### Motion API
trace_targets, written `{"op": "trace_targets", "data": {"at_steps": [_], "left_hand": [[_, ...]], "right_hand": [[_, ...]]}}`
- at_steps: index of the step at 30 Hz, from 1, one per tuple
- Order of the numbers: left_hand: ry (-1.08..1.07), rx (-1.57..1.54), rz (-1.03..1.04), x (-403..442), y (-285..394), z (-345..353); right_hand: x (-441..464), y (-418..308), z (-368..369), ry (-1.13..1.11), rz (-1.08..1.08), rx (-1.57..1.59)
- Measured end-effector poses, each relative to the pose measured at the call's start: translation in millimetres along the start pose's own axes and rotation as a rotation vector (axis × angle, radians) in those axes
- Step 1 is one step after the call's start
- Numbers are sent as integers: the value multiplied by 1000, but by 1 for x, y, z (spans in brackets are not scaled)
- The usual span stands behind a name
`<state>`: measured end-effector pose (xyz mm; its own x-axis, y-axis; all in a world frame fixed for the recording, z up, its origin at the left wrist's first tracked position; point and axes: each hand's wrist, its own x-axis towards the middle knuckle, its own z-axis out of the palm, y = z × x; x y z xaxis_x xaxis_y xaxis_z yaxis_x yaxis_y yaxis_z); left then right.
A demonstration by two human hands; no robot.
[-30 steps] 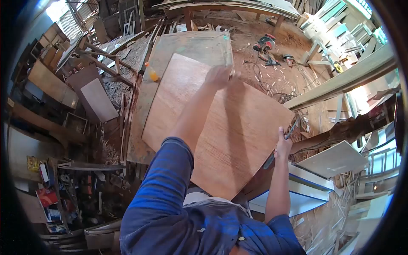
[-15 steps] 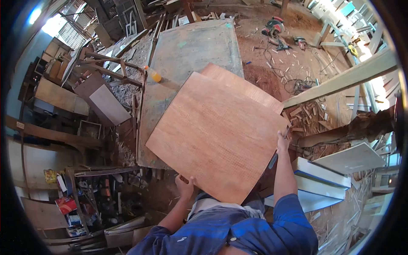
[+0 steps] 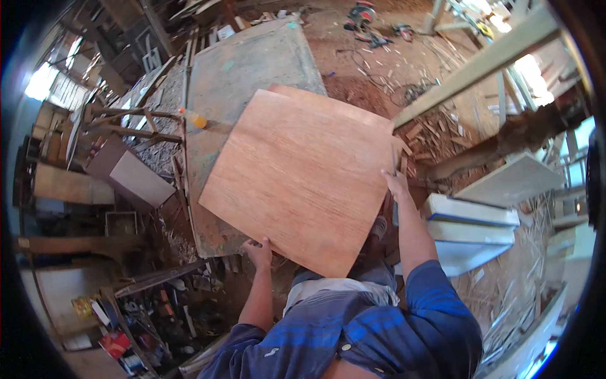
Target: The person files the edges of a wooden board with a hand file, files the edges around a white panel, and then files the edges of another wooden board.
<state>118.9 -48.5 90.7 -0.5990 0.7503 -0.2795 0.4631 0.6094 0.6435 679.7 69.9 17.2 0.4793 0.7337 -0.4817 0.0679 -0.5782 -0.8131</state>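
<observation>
A reddish-brown plywood sheet [image 3: 297,180] lies in front of my body, overlapping the large worn tabletop [image 3: 252,69]. Beneath its far edge a second plywood sheet [image 3: 344,108] shows as a strip. My left hand [image 3: 258,254] grips the near left edge, thumb on top and fingers hidden underneath. At the right edge my right hand [image 3: 395,182] is closed on the same sheet. A dark, narrow item [image 3: 396,213] shows beside that hand; its kind and whether I hold it cannot be made out. An orange-filled bottle [image 3: 197,120] lies on the tabletop to the left.
A wooden beam [image 3: 473,69] slants in from the upper right. White panels [image 3: 470,218] are stacked at my right. A circular saw [image 3: 362,18] and cords lie on the littered ground beyond. Tools and boxes fill a shelf [image 3: 136,322] at lower left.
The upper sheet has shifted away from me and covers more of the lower sheet, leaving a narrower strip. Both hands have kept their grip. The whole view has turned somewhat.
</observation>
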Motion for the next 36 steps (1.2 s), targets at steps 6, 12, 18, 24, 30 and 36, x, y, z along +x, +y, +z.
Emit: {"op": "trace_targets", "data": {"at_steps": [6, 12, 18, 24, 30, 36], "left_hand": [[49, 338, 391, -11, 34, 8], [-225, 201, 1002, -41, 123, 108], [-268, 370, 1136, -32, 194, 205], [-250, 518, 1138, -27, 190, 221], [-243, 557, 1149, -30, 197, 222], [-270, 565, 1130, -31, 201, 227]], "right_hand": [[-84, -7, -22, 303, -114, -328], [-180, 28, -46, 138, 52, 109], [-208, 19, -53, -6, 7, 3], [-179, 23, -69, -41, -24, -91], [-104, 6, -87, -29, -155, -139], [-51, 2, -65, 65, -570, -218]]}}
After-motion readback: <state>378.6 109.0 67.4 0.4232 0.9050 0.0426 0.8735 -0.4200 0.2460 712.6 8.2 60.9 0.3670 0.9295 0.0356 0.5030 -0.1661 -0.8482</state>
